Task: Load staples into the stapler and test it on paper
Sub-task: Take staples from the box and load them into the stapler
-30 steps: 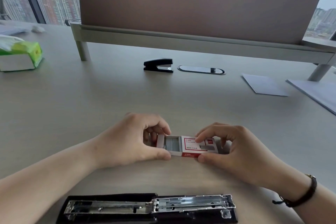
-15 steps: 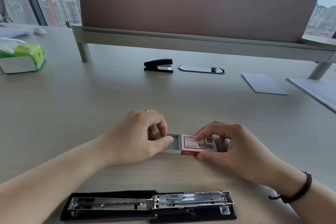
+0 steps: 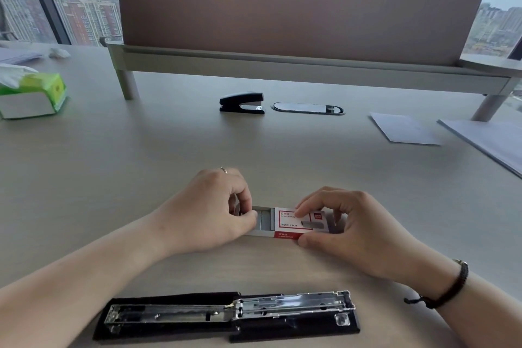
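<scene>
— Where was the box (image 3: 293,222)?
— On the counter (image 3: 169,155), past the open stapler (image 3: 226,316). The right hand (image 3: 353,226) pinched its sleeve; the left hand (image 3: 214,212) gripped its tray.

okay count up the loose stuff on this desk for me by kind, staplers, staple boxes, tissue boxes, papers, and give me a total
Staplers: 2, the opened stapler and the closed stapler
Staple boxes: 1, the staple box, held by the left hand and right hand
Tissue boxes: 1, the tissue box
Papers at right: 2, small sheet, larger sheet
Total: 6
</scene>
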A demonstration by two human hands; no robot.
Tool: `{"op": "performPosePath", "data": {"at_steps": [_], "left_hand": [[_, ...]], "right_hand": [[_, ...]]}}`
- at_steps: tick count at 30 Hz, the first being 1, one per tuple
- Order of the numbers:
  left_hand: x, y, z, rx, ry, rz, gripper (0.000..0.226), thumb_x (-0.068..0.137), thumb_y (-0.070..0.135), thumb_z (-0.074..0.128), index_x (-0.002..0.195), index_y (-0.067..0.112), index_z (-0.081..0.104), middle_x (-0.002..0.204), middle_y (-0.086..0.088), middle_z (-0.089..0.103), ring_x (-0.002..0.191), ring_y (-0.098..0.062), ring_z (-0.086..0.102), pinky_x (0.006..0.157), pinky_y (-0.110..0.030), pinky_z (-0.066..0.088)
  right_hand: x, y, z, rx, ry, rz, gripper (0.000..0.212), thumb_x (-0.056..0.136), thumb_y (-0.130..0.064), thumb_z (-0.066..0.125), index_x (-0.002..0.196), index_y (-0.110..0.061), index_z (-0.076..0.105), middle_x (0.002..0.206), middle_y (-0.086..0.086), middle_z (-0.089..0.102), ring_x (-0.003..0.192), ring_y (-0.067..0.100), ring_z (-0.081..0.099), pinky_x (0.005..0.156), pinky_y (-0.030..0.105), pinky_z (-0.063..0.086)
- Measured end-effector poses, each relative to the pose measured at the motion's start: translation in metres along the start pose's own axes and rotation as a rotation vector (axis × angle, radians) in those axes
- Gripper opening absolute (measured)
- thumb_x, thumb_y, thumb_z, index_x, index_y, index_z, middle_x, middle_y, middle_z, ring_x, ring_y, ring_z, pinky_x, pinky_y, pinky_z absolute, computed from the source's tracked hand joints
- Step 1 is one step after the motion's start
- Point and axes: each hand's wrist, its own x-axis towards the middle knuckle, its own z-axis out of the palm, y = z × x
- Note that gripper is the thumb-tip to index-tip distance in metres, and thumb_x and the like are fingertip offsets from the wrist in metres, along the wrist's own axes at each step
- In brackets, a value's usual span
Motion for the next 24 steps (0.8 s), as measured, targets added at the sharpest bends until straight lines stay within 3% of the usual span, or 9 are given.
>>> {"op": "performPosePath", "data": {"at_steps": [9, 14, 20, 24], "left_hand": [[-0.0012, -0.0027, -0.0008, 0.035, 0.009, 0.026, 0.02, 0.07, 0.027, 0.077, 0.06, 0.025, 0.06, 0.066, 0.009, 0.06, 0.066, -0.013, 0.059, 0.055, -0.01, 0.041], [-0.0002, -0.0044, -0.0012, 0.031, 0.006, 0.035, 0.015, 0.07, 0.025, 0.074, 0.06, 0.024, 0.063, 0.069, 0.008, 0.063, 0.066, -0.013, 0.061, 0.059, -0.02, 0.048], [-0.0023, -0.0017, -0.0059, 0.0, -0.032, 0.09, 0.018, 0.072, 0.026, 0.077, 0.059, 0.027, 0.064, 0.076, 0.012, 0.066, 0.068, -0.004, 0.059, 0.058, -0.007, 0.037], [-0.0031, 0.002, -0.0086, -0.113, -0.01, 0.129, 0.013, 0.072, 0.035, 0.069, 0.062, 0.028, 0.063, 0.075, 0.011, 0.068, 0.074, -0.01, 0.062, 0.065, -0.017, 0.046]], "right_hand": [[0.0004, 0.001, -0.0004, 0.002, 0.002, -0.001, 0.025, 0.071, -0.038, 0.084, 0.094, -0.038, 0.073, 0.103, -0.024, 0.071, 0.085, 0.001, 0.068, 0.069, 0.012, 0.05], [0.0008, 0.0001, 0.0, 0.0, 0.007, 0.004, 0.025, 0.071, -0.036, 0.085, 0.093, -0.038, 0.074, 0.102, -0.024, 0.072, 0.085, -0.001, 0.067, 0.068, 0.009, 0.048], [-0.0004, -0.0025, -0.0003, 0.015, 0.008, 0.005, 0.024, 0.072, -0.032, 0.085, 0.093, -0.036, 0.074, 0.101, -0.021, 0.072, 0.083, -0.004, 0.066, 0.066, 0.007, 0.045], [-0.0009, -0.0038, -0.0009, 0.015, 0.006, 0.01, 0.024, 0.071, -0.033, 0.086, 0.092, -0.036, 0.073, 0.101, -0.021, 0.072, 0.08, -0.004, 0.066, 0.066, 0.007, 0.046]]}}
